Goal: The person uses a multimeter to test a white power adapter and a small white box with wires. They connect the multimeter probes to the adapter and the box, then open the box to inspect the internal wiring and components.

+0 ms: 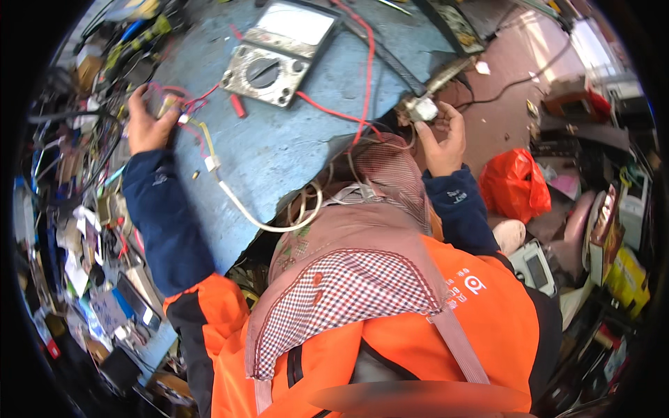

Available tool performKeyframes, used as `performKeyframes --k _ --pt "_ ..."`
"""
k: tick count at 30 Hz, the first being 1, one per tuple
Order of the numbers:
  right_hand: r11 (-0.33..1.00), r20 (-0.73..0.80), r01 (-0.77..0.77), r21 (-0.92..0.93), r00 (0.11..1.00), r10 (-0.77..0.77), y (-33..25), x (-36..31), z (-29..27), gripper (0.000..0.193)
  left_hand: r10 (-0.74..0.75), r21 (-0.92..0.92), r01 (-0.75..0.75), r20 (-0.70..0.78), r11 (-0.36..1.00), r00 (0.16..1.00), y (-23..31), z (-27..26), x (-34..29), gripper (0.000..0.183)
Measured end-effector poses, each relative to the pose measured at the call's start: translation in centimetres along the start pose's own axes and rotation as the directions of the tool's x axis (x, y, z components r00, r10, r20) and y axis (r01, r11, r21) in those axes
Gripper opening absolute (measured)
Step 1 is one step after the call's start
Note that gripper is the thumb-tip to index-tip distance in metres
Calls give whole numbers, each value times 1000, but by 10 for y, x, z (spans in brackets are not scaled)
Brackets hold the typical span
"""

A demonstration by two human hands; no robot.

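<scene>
My left hand (148, 125) is at the left side of the blue worktop, its thumb and fingers closed around a bundle of thin coloured wires (194, 104). From there a yellow wire runs to a small white connector (212, 163) and on into a white cable (244, 212), which loops down over the worktop's near edge. To the right, my right hand (444, 143) grips a small white block (421, 109) just past the worktop's edge; its exact kind is unclear. Between the hands, farther back, lies an analog multimeter (263, 70) with a large dial and red leads (369, 66).
A short red cylindrical piece (237, 106) lies near the multimeter. Piled parts and tools crowd the left side (90, 230). On the right are a red plastic bag (514, 184), a white device with a screen (535, 268) and a yellow packet (627, 282). A checked apron (348, 292) covers my lap.
</scene>
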State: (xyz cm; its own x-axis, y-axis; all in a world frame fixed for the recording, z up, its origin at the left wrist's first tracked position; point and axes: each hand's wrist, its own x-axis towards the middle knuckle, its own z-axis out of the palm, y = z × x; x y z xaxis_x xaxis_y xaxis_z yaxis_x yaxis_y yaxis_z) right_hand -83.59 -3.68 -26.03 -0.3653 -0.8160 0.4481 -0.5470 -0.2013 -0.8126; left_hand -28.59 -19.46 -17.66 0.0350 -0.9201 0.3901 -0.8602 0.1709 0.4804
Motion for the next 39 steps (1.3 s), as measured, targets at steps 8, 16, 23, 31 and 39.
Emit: performKeyframes --k 8,16,23,31,39 --pt "999 137 -40 16 990 37 37 13 18 37 2 58 -1 -31 998 1000 13 2 3 89" --pt "999 49 25 25 998 -26 45 12 20 32 -63 56 61 44 997 997 24 -6 2 91" --pt "860 164 -332 388 943 290 80 -30 -26 22 -1 25 2 -62 1000 998 30 -1 -4 74" --pt "453 466 -345 822 864 -188 -72 76 -59 56 -92 -19 92 14 996 996 36 -10 -9 81" --pt "463 531 -277 842 576 -621 -253 212 28 46 -70 -18 70 -9 997 998 35 -18 -9 94"
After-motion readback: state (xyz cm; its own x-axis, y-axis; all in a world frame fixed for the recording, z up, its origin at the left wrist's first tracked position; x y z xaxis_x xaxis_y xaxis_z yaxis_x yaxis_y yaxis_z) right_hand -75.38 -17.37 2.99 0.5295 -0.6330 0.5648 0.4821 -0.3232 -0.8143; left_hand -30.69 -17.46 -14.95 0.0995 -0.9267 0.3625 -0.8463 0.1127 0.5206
